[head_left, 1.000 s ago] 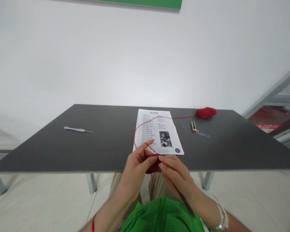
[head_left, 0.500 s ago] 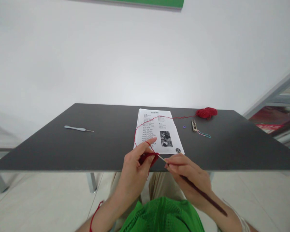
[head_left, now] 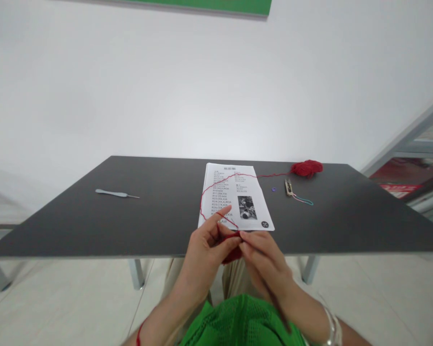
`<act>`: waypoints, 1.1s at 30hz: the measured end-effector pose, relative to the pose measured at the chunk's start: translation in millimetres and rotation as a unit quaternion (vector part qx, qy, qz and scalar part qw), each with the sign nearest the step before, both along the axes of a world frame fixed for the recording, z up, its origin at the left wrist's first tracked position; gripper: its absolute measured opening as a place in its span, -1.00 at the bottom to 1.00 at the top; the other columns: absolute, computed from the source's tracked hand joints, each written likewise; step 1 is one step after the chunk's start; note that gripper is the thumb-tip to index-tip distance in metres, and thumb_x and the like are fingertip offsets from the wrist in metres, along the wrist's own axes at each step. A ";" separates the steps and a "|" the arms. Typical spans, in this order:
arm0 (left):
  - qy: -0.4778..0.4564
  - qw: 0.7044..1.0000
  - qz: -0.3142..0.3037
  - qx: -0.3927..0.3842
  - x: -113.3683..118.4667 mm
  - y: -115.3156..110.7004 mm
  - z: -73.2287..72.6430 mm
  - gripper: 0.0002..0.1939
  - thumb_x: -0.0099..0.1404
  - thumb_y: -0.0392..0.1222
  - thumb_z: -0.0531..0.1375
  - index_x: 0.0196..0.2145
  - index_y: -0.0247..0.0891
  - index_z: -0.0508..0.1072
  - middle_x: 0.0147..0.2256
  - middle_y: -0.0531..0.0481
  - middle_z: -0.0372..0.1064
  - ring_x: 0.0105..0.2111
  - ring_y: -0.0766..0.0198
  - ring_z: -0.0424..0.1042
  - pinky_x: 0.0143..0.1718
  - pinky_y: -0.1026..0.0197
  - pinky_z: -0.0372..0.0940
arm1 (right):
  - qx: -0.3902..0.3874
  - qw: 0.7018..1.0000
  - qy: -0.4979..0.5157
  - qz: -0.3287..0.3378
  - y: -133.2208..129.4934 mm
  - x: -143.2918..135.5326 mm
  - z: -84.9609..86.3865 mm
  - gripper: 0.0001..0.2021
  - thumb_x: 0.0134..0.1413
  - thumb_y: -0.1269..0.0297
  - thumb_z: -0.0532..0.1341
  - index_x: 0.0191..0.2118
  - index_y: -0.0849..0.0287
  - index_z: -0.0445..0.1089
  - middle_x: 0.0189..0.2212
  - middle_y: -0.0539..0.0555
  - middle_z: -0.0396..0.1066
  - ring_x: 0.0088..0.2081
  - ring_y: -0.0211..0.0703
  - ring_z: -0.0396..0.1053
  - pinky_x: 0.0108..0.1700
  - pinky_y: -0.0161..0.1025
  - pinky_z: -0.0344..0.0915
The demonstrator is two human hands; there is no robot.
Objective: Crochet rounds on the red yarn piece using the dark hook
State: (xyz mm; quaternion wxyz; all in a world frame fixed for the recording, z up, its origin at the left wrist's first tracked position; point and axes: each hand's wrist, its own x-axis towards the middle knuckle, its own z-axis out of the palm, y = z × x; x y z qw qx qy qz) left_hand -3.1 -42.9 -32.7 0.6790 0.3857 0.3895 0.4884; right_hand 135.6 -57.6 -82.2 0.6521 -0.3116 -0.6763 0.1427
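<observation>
Between thumb and fingers, my left hand [head_left: 205, 245] pinches a small piece of red crochet work [head_left: 233, 255], its index finger raised with the red yarn [head_left: 201, 204] running over it. My right hand [head_left: 265, 257] grips a crochet hook [head_left: 274, 300] with a dark brown handle that slants back under the palm. The hook's tip is hidden where the fingertips of both hands meet at the crochet work. From there the yarn crosses the printed pattern sheet [head_left: 252, 185] to a ball of red yarn [head_left: 306, 168] at the back right.
On the dark table [head_left: 159, 211] a second crochet hook [head_left: 116, 193] with a pale grip lies to the left. Thread snips [head_left: 289, 187] with a cord and a small purple ring [head_left: 273, 189] lie right of the sheet. A white wall [head_left: 216, 96] stands behind.
My right hand has moved left, up against the left fingertips. The hook's metal shaft, visible before, is now hidden, and its handle points more steeply down.
</observation>
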 end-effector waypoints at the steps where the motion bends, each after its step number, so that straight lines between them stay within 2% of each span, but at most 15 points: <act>1: -0.024 0.999 -0.007 -0.024 -0.5 0.6 0.3 -0.35 -0.03 -0.31 0.39 0.07 -0.22 0.42 -0.53 0.17 0.33 -0.57 0.43 0.30 -0.51 0.36 0.23 | 0.049 0.997 -0.059 -0.014 0.1 1.6 -3.5 -0.72 0.10 0.53 0.23 -0.13 0.02 0.46 -0.23 0.10 0.53 -0.21 -0.10 0.51 -0.24 -0.19 0.54; 3: -0.062 0.996 -0.026 -0.058 -3.5 3.5 0.2 -0.39 -0.07 -0.34 0.41 0.01 -0.25 0.48 -0.53 0.15 0.34 -0.57 0.45 0.29 -0.52 0.39 0.19 | 0.108 0.989 -0.096 -0.012 3.2 4.0 -8.7 -0.67 0.10 0.57 0.23 -0.10 0.00 0.45 -0.19 0.10 0.54 -0.18 -0.09 0.50 -0.23 -0.18 0.55; 4: -0.077 0.994 -0.034 -0.069 -5.7 5.5 -0.4 -0.42 -0.08 -0.35 0.41 -0.03 -0.26 0.50 -0.53 0.14 0.36 -0.56 0.45 0.30 -0.50 0.39 0.19 | 0.107 0.992 -0.070 0.001 5.7 4.0 -9.8 -0.67 0.10 0.58 0.22 -0.11 -0.01 0.45 -0.19 0.09 0.54 -0.20 -0.11 0.50 -0.24 -0.19 0.55; 6: -0.095 0.991 -0.046 -0.077 -10.7 9.9 -2.0 -0.46 -0.10 -0.39 0.41 -0.08 -0.27 0.53 -0.52 0.11 0.39 -0.53 0.45 0.33 -0.46 0.39 0.20 | 0.039 0.997 0.043 0.057 10.9 2.5 -8.9 -0.71 0.14 0.56 0.20 -0.17 -0.03 0.44 -0.24 0.04 0.53 -0.30 -0.18 0.50 -0.32 -0.22 0.53; 8: -0.100 0.991 -0.054 -0.069 -15.4 13.8 -3.5 -0.47 -0.09 -0.41 0.40 -0.09 -0.27 0.53 -0.52 0.12 0.39 -0.55 0.46 0.32 -0.47 0.40 0.18 | -0.063 0.977 0.154 0.136 14.4 1.2 -4.1 -0.83 0.14 0.46 0.24 -0.24 -0.01 0.44 -0.30 -0.01 0.50 -0.45 -0.26 0.45 -0.46 -0.28 0.49; 10: -0.095 0.992 -0.063 -0.059 -19.4 16.6 -4.3 -0.49 -0.07 -0.42 0.38 -0.10 -0.27 0.53 -0.53 0.13 0.37 -0.57 0.48 0.29 -0.51 0.41 0.15 | -0.126 0.954 0.205 0.176 14.5 2.9 2.6 -0.92 0.11 0.38 0.29 -0.31 0.03 0.43 -0.34 -0.03 0.49 -0.52 -0.31 0.41 -0.54 -0.33 0.44; 12: -0.083 0.993 -0.071 -0.052 -22.4 18.4 -4.1 -0.51 -0.06 -0.42 0.38 -0.11 -0.27 0.53 -0.54 0.13 0.36 -0.58 0.48 0.26 -0.53 0.41 0.12 | -0.136 0.959 0.186 0.166 11.9 7.9 9.4 -0.94 0.09 0.39 0.31 -0.34 0.07 0.44 -0.36 0.01 0.49 -0.52 -0.29 0.42 -0.53 -0.32 0.44; 15: -0.069 0.992 -0.092 -0.051 -25.7 19.6 -2.2 -0.53 -0.06 -0.42 0.38 -0.13 -0.26 0.55 -0.52 0.11 0.37 -0.56 0.47 0.27 -0.54 0.41 0.11 | -0.097 0.981 0.099 0.138 6.7 17.3 17.6 -0.93 0.09 0.43 0.29 -0.35 0.11 0.47 -0.37 0.07 0.52 -0.49 -0.24 0.46 -0.50 -0.28 0.46; 17: -0.063 0.990 -0.111 -0.055 -27.5 19.7 -0.5 -0.55 -0.07 -0.41 0.38 -0.16 -0.25 0.57 -0.51 0.10 0.36 -0.56 0.47 0.27 -0.54 0.41 0.11 | -0.081 0.985 0.066 0.140 5.0 22.4 21.6 -0.92 0.09 0.44 0.29 -0.34 0.11 0.48 -0.37 0.09 0.53 -0.48 -0.23 0.47 -0.50 -0.29 0.46; 24: -0.039 0.983 -0.166 -0.074 -35.6 21.5 1.6 -0.58 -0.08 -0.41 0.37 -0.19 -0.27 0.58 -0.48 0.06 0.35 -0.53 0.44 0.29 -0.52 0.39 0.12 | -0.151 0.960 0.081 0.220 7.3 34.1 30.9 -0.95 0.05 0.40 0.33 -0.39 0.13 0.48 -0.39 0.09 0.54 -0.52 -0.24 0.47 -0.53 -0.29 0.48; 27: -0.029 0.977 -0.198 -0.079 -38.4 23.4 2.1 -0.59 -0.09 -0.41 0.36 -0.20 -0.28 0.58 -0.47 0.05 0.36 -0.52 0.43 0.30 -0.51 0.39 0.12 | -0.211 0.934 0.114 0.265 10.6 38.6 34.2 -0.93 0.00 0.41 0.37 -0.42 0.16 0.47 -0.40 0.07 0.54 -0.53 -0.26 0.47 -0.54 -0.31 0.47; 29: -0.007 0.977 -0.203 -0.067 -37.7 23.4 3.2 -0.60 -0.09 -0.40 0.36 -0.21 -0.29 0.58 -0.47 0.06 0.37 -0.53 0.43 0.30 -0.52 0.38 0.11 | -0.261 0.904 0.157 0.301 13.7 38.8 35.7 -0.90 -0.04 0.41 0.39 -0.44 0.17 0.45 -0.41 0.04 0.53 -0.56 -0.30 0.45 -0.56 -0.34 0.46; 33: 0.042 0.991 -0.130 0.009 -27.5 18.1 3.1 -0.63 -0.04 -0.37 0.34 -0.20 -0.27 0.56 -0.50 0.10 0.36 -0.54 0.42 0.29 -0.51 0.35 0.11 | -0.348 0.837 0.253 0.339 15.7 26.6 31.9 -0.85 -0.05 0.38 0.40 -0.46 0.18 0.40 -0.45 -0.01 0.51 -0.56 -0.32 0.44 -0.57 -0.38 0.45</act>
